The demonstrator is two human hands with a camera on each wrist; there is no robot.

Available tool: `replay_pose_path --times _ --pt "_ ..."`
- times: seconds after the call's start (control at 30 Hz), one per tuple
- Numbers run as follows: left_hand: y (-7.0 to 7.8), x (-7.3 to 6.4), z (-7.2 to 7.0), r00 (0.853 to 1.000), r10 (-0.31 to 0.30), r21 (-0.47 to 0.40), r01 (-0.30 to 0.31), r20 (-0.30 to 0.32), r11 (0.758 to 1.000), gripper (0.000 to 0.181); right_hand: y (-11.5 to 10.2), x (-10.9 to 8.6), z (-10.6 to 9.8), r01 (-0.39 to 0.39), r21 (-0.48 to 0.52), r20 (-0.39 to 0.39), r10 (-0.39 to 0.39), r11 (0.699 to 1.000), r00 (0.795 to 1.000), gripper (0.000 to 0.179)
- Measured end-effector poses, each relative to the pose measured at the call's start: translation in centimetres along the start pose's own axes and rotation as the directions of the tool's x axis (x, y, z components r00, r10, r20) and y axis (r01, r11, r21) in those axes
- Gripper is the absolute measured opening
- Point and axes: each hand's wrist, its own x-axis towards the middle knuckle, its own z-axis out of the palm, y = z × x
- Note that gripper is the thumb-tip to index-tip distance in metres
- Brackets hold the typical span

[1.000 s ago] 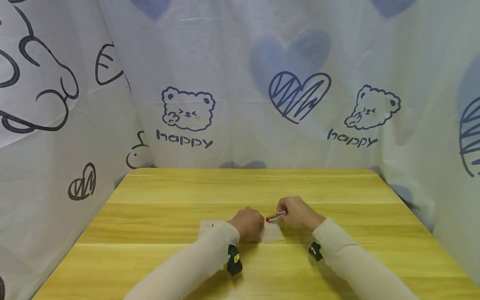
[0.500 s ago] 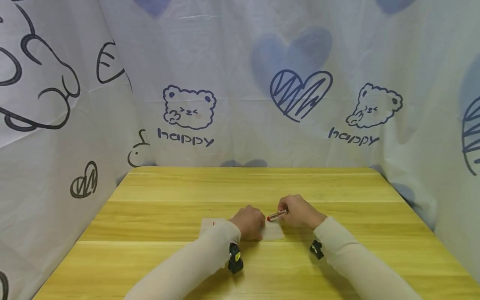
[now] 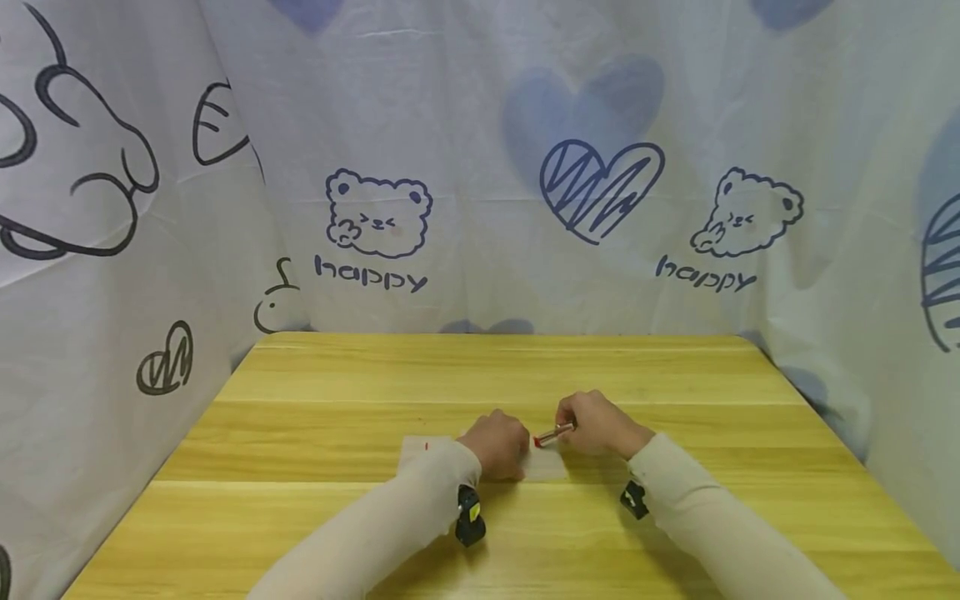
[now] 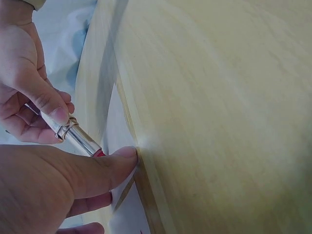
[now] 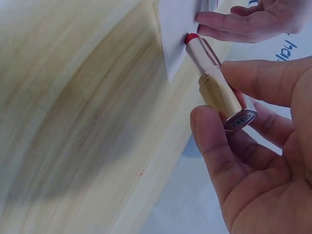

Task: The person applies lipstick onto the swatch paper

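Observation:
A lipstick (image 5: 219, 90) with a shiny gold tube and red tip is pinched between the thumb and fingers of my right hand (image 3: 596, 423). Its tip rests right at the surface of a white paper (image 3: 546, 465), to the right of my left hand (image 3: 495, 446). That left hand presses on the middle of the paper and hides much of it. In the left wrist view its thumb (image 4: 105, 170) lies stretched out to the paper's edge. A short red mark (image 3: 427, 446) shows on the paper's left part.
The paper lies on a wood-grain table (image 3: 480, 375). A small red smear (image 5: 142, 171) marks the tabletop in the right wrist view. White cloth (image 3: 480, 250) printed with hearts and bears hangs behind the table and along both sides.
The lipstick's red tip has shifted slightly toward the person over the paper. The left hand keeps its place, and the head view has moved a little.

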Motion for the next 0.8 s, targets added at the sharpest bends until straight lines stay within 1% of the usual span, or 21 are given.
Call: replay_pose_path --times 0.2,0.33,0.53,0.67,0.8 --pt "-0.15 0.05 0.07 1.0 0.002 0.01 -0.002 0.002 1.0 0.026 -0.16 -0.13 -0.1 -0.01 0.002 0.028 0.01 1.0 1.0 0.011" --pt "-0.18 0.12 0.04 1.0 0.005 0.01 -0.005 0.0 1.0 0.025 -0.2 -0.25 -0.21 -0.014 0.007 0.041 0.014 1.0 0.999 0.012" --pt "-0.15 0.24 0.07 1.0 -0.007 0.002 0.007 0.014 1.0 0.026 -0.26 -0.53 -0.4 0.011 -0.01 0.048 -0.01 1.0 0.999 0.013" --pt "-0.1 0.24 0.12 1.0 -0.012 0.002 0.012 0.018 1.0 0.028 -0.39 -0.77 -0.54 0.028 -0.011 0.068 -0.027 1.0 0.997 0.012" --pt "0.01 0.16 0.07 1.0 -0.004 0.003 0.004 0.013 1.0 0.024 -0.62 -0.91 -0.72 0.015 -0.008 0.099 -0.014 1.0 0.995 0.011"
